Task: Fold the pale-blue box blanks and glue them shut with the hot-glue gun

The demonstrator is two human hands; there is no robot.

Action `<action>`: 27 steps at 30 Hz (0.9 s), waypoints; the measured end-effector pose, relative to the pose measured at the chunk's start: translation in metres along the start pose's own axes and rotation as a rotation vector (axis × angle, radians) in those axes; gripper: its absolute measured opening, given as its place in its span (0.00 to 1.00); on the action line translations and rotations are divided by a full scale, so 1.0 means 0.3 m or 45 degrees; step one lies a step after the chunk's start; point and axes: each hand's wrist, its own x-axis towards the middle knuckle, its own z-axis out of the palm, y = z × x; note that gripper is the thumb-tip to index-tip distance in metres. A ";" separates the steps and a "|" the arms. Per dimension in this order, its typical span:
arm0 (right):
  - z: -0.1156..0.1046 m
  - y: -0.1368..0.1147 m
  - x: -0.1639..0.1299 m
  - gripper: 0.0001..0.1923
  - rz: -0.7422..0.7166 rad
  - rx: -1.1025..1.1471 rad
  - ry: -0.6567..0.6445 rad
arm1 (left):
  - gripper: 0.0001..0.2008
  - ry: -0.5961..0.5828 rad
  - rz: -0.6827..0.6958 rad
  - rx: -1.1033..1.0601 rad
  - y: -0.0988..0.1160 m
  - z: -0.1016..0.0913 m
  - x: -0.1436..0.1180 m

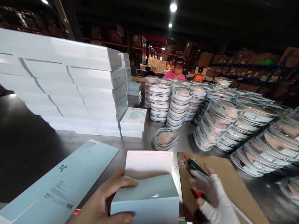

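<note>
Box in left hand, tool in right.
Left hand (106, 202) grasps pale box (146, 196) at 6 o'clock, flap up, toward 12; gloved right hand (211, 196), blurred, apparently clenched on green-red tool (195, 168) at 3 o'clock.

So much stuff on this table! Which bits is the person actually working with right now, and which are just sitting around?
In use:
- pale blue box, held by the left hand
- green and red tool, at the gloved right hand
- cardboard sheet under that hand

Sitting around:
- flat box sleeve
- single round container
- stacks of round containers
- white box pile
</note>
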 end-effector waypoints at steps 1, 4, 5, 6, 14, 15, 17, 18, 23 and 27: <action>0.069 -0.007 0.003 0.51 -0.070 0.034 -0.099 | 0.22 -0.003 0.014 -0.003 0.000 0.010 -0.001; 0.237 -0.026 0.004 0.51 -0.104 0.160 -0.372 | 0.18 0.072 0.074 -0.054 -0.015 0.035 -0.011; 0.268 -0.031 0.000 0.47 -0.108 0.183 -0.438 | 0.17 0.133 0.101 -0.120 -0.023 0.042 -0.015; 0.284 -0.036 -0.006 0.44 -0.127 0.181 -0.491 | 0.18 0.201 0.125 -0.207 -0.032 0.049 -0.020; 0.242 -0.068 -0.012 0.33 -0.482 -0.277 -0.846 | 0.16 -0.041 0.206 -0.200 -0.065 0.019 0.003; 0.243 -0.071 -0.008 0.30 -0.494 -0.283 -0.880 | 0.12 -0.108 0.236 -0.165 -0.067 0.011 0.011; 0.248 -0.078 -0.005 0.27 -0.510 -0.294 -0.908 | 0.09 -0.167 0.240 -0.158 -0.069 0.002 0.020; 0.248 -0.082 -0.005 0.27 -0.516 -0.288 -0.900 | 0.09 -0.173 0.223 -0.168 -0.068 0.001 0.021; 0.228 -0.078 0.012 0.30 -0.394 -0.230 -0.850 | 0.12 -0.031 0.168 -0.198 -0.032 -0.030 0.009; 0.230 -0.029 0.043 0.36 -0.178 0.072 -0.494 | 0.21 0.650 0.145 -0.482 -0.035 -0.084 0.022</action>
